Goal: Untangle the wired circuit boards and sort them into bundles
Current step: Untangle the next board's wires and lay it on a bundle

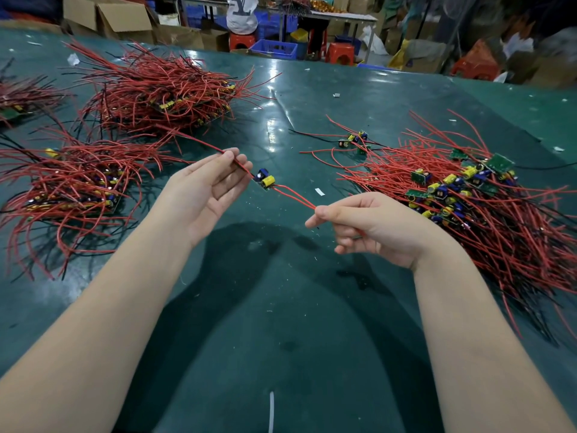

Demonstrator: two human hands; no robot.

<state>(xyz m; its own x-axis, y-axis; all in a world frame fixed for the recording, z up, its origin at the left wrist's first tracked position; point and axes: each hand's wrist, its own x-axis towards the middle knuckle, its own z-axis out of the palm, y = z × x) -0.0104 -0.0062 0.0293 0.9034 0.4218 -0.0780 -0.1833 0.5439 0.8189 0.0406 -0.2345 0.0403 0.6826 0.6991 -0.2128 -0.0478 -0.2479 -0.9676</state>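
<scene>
The right hand (371, 226) pinches the ends of two red wires between thumb and first finger; its other fingers are curled under. The left hand (212, 185) is palm up, and its thumb and fingertips pinch the wires on the other side. Between the two hands, up in the air above the green table (281, 323), hangs one small circuit board (264, 180) with a yellow part and a blue part; its wires run in a slanted line, from near right up to far left.

To the right lies a big tangled pile (462, 201) of red wires and little green boards; its far side is cut off by the edge. A few loose boards (356, 142) lie just past it. On the left sit a near bundle (68, 189) and a far bundle (162, 92); their boards are mostly hidden under wires.

Far back, a blue crate (274, 49) and open cardboard boxes (121, 18) stand on the floor; what is inside them is too blurry to tell.
</scene>
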